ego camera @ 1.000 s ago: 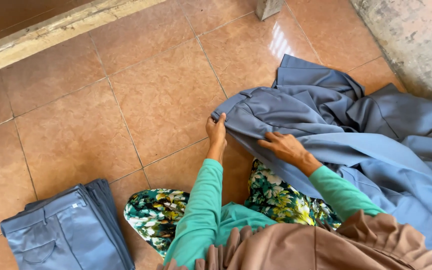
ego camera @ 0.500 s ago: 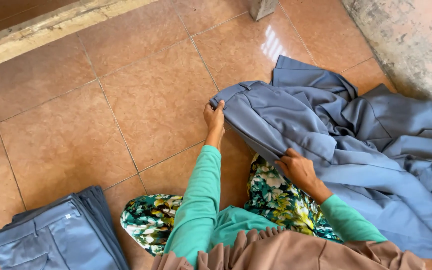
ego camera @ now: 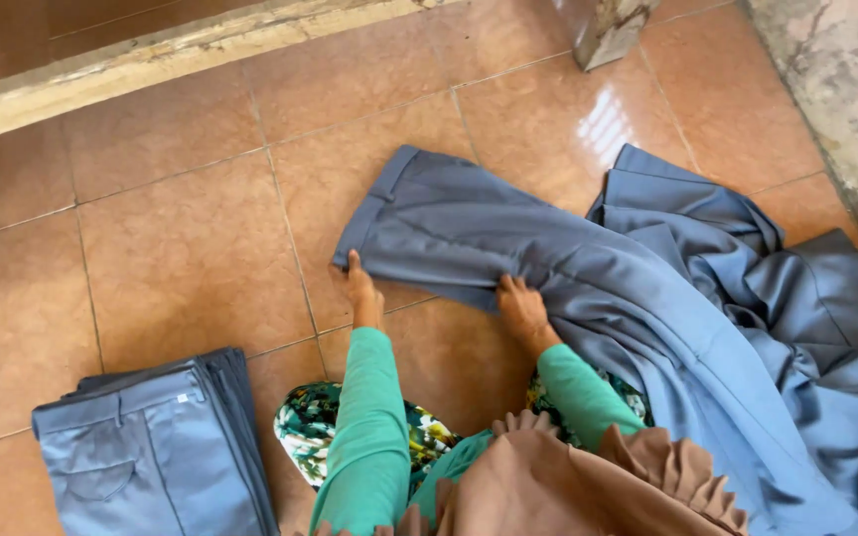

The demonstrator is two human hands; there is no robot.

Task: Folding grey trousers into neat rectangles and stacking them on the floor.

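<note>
You are pressing two hands on one grey trouser leg (ego camera: 449, 233) that is now lying flat on the tiled floor (ego camera: 181, 248), no longer bunched as before: your left hand (ego camera: 361, 296) is pinning its near corner, fingers together, your right hand (ego camera: 522, 310) its near edge, fingers slightly spread. One loose grey heap (ego camera: 777, 328) is lying right, one folded stack (ego camera: 151, 452) left.

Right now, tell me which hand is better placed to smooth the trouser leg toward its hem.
Probably the left hand. It rests at the lower corner of the flattened grey trouser leg, close to the hem. The right hand presses farther back, beside the bunched grey pile.
</note>
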